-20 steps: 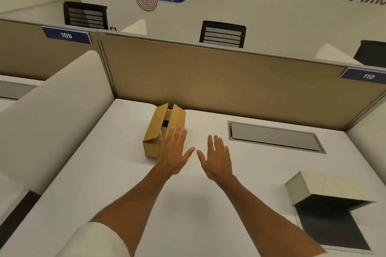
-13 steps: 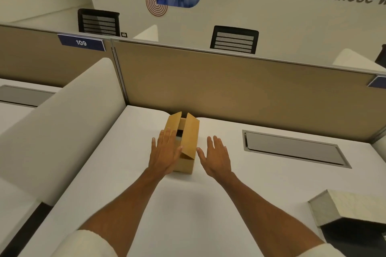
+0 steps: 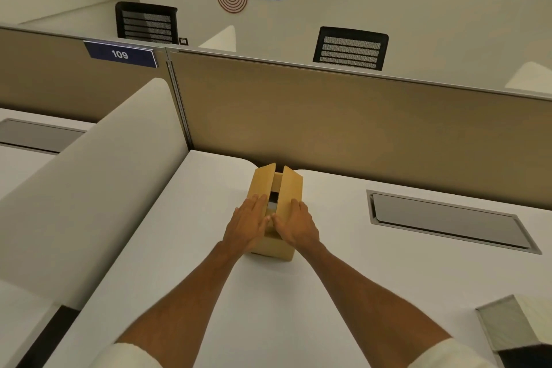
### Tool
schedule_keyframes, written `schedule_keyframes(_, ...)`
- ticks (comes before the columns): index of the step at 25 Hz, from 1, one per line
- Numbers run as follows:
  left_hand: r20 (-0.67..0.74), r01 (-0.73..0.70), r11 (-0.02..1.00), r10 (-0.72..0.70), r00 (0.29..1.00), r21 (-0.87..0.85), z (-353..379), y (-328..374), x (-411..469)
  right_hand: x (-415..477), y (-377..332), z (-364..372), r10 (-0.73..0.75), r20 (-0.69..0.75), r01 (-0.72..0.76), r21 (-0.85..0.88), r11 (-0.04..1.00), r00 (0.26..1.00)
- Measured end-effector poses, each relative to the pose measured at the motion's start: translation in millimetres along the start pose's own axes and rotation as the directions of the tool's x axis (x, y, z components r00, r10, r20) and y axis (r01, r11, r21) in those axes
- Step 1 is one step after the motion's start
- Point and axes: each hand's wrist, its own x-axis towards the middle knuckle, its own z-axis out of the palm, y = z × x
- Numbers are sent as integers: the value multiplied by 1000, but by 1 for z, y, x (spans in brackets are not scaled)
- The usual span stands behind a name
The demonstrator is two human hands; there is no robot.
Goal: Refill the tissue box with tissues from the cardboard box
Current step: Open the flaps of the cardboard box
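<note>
A small brown cardboard box (image 3: 291, 185) stands on the white desk (image 3: 328, 293) near the tan partition, its two top flaps raised with a dark gap between them. My left hand (image 3: 248, 225) lies flat against the box's left flap and side. My right hand (image 3: 295, 225) presses the right flap and side, fingers together, thumbs nearly touching over the gap. What is inside the box is hidden. The tissue box (image 3: 513, 326), pale with a dark inside, shows only partly at the bottom right corner.
A tan partition (image 3: 358, 116) closes the desk's far edge. A grey cable hatch (image 3: 448, 221) is set into the desk at right. A white curved divider (image 3: 89, 188) borders the left side. Black chairs stand beyond the partition.
Both hands moved forward and inward from open and apart onto the two sides of the cardboard box. The view shifted left, so the tissue box slid toward the right corner.
</note>
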Motion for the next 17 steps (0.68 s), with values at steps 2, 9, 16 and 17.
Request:
schedule_keyframes(2,10,-4,1000,4,1000,-1,3,-2,2,2,2,2,19,25,-19,20,1000,1000)
schedule_keyframes(9,-123,-11,975,-16,992,-222,-8,-11,-2,-2,21,-13,9,-72,10,261,965,997)
schedule_keyframes(16,-363,264,958,-286,887,-110,-18,-42,-11,-7,78,-23,140,-229,-37,406,913,963)
schedule_keyframes(17,-341,291,952,-304,890,-90,-17,-47,-12,-7,85,-23,122,-233,-33,352,935,965)
